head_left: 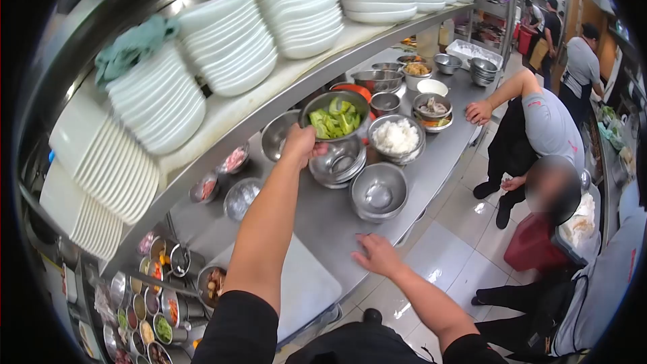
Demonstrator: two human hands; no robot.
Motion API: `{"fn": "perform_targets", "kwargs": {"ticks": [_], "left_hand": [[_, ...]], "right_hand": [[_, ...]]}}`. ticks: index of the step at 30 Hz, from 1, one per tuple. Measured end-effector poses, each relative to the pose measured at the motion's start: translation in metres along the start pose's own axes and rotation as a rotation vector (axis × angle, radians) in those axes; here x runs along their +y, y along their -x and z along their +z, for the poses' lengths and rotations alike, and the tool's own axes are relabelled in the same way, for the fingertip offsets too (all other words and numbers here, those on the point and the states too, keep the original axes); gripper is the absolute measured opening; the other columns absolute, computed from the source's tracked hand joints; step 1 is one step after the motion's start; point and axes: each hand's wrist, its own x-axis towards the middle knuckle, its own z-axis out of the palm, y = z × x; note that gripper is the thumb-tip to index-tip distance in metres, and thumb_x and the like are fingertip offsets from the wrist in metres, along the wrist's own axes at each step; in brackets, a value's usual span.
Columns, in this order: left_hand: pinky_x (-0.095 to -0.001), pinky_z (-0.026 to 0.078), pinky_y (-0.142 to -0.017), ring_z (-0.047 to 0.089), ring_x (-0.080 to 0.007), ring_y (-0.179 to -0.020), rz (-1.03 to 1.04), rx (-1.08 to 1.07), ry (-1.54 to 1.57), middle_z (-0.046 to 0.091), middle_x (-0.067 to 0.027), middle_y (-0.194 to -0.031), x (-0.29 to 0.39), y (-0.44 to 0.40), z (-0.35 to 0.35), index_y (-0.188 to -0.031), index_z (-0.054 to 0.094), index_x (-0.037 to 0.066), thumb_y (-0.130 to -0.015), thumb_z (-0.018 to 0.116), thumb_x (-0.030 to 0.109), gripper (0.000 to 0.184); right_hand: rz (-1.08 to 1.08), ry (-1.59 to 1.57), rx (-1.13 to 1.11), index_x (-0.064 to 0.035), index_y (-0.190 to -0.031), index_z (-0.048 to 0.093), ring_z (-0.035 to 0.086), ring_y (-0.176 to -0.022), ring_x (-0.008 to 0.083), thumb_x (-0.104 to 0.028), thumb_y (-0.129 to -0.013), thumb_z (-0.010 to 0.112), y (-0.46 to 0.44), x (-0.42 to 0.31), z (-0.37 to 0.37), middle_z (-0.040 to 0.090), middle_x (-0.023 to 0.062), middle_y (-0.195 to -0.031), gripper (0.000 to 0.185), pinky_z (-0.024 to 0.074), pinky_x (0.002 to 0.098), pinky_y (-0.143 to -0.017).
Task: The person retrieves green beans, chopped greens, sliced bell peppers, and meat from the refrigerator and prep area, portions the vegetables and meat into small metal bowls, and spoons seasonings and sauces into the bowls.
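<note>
My left hand (301, 144) grips the near rim of a steel bowl of chopped green leaves (335, 120), held above other bowls on the steel counter. Beneath and beside it are stacked empty bowls (339, 162). To the right of these sits a bowl of white rice (396, 137). My right hand (377, 255) holds nothing, its fingers apart, over the counter's front edge. The nearest thing to it is an empty steel bowl (379, 191). A white board (296, 283) lies on the counter below my left forearm.
A shelf (269, 84) with stacked white plates (229, 40) runs above the counter's back. Ingredient tins (162, 329) stand at lower left. A co-worker (552, 121) bends at the right, one hand on the counter edge, near a red bin (532, 243). Other people stand farther off.
</note>
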Motion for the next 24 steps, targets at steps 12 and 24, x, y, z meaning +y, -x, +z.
{"fn": "perform_targets", "kwargs": {"ticks": [12,24], "left_hand": [[-0.0361,0.060,-0.058,0.069,-0.0263,-0.070,0.003,0.091,0.028,0.067,-0.0196,-0.096,0.004,-0.170,0.054,-0.119,0.052,-0.004,-0.093,0.045,0.010,0.030],[-0.0363,0.061,-0.059,0.070,-0.0276,-0.074,-0.021,0.112,0.127,0.065,-0.0206,-0.101,-0.001,-0.176,0.065,-0.120,0.050,-0.008,-0.092,0.049,0.013,0.034]], "right_hand": [[-0.016,0.120,0.064,-0.0106,-0.114,0.060,0.060,-0.070,0.0238,-0.035,-0.084,0.067,-0.005,0.012,0.008,0.057,0.0054,-0.082,0.039,0.0481,0.0371,-0.064],[0.010,0.105,0.051,-0.0121,-0.114,0.061,0.060,-0.073,0.0217,-0.032,-0.085,0.066,-0.009,0.008,0.004,0.057,0.0035,-0.084,0.036,0.0482,0.0349,-0.068]]}}
